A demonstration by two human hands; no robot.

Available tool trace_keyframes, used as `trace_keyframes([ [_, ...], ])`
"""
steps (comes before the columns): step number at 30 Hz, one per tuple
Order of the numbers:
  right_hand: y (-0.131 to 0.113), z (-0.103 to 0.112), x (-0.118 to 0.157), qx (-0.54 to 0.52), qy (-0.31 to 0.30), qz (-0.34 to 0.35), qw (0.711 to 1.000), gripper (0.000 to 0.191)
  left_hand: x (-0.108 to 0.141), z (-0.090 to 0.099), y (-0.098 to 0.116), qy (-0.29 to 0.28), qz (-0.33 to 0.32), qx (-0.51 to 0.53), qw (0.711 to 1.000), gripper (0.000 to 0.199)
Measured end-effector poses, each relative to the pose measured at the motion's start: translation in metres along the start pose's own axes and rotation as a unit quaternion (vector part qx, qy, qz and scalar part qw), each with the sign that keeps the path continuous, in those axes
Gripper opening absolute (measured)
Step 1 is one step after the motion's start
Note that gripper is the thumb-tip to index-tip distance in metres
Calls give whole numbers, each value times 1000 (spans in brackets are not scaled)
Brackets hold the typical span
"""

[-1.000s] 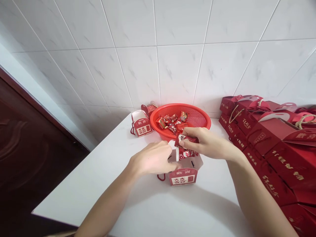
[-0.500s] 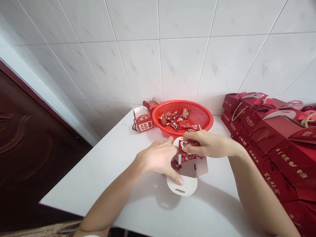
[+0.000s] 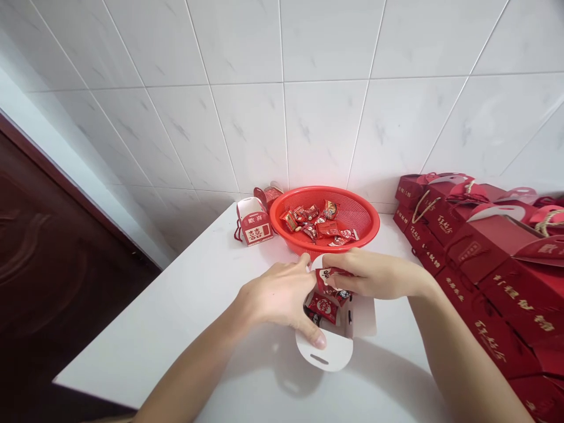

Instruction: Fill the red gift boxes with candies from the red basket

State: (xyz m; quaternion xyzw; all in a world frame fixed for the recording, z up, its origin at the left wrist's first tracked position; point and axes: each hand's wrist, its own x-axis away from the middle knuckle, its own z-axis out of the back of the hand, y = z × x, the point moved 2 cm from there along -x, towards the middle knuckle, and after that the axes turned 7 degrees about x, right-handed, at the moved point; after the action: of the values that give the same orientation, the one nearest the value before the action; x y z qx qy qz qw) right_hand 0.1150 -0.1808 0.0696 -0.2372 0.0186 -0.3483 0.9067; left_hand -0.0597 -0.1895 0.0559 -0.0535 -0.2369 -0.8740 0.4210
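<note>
An open gift box (image 3: 328, 355) with white inner flaps sits on the white table in front of the red basket. My left hand (image 3: 279, 296) grips it from the left, thumb on the near flap and fingers toward the far flap. Over the opening, my right hand (image 3: 379, 275) holds a red candy packet (image 3: 323, 283) by its fingers. Another red packet (image 3: 324, 306) lies inside the box, with a darker wrapper partly visible below it. The red plastic basket (image 3: 373, 228) just beyond holds several wrapped sweets (image 3: 328, 228).
A small red-and-white box (image 3: 255, 229) stands left of the basket, with a red container (image 3: 269, 194) behind it. Stacked red gift boxes (image 3: 467, 276) with cord handles line the right side. A tiled wall (image 3: 247, 129) borders the table (image 3: 185, 329); a dark door (image 3: 57, 252) is at left.
My right hand has lowered its packet slightly into the box, and a red packet now shows lying inside. The view has tilted up a little. My left hand keeps its grip.
</note>
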Motion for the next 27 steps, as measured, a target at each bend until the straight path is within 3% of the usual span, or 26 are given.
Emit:
trace_keyframes([
  [3,-2,0,1,5,15,7,1000,14,0,0,1,-17,3,-12,1000,64],
  [9,-8,0,3,-25,-28,18,999,14,1,1,1,-26,11,-19,999,68],
  [15,-10,2,4,-30,-22,24,999,13,4,3,4,-43,26,-20,999,66],
  [21,-5,1,3,-5,-55,-32,998,10,9,13,-1,-20,47,-43,998,25],
  [23,-4,1,3,0,-54,-39,998,9,9,16,-4,-9,20,-37,999,18],
  [27,-5,1,5,-14,-44,-15,999,5,7,20,-3,32,-90,24,995,35],
])
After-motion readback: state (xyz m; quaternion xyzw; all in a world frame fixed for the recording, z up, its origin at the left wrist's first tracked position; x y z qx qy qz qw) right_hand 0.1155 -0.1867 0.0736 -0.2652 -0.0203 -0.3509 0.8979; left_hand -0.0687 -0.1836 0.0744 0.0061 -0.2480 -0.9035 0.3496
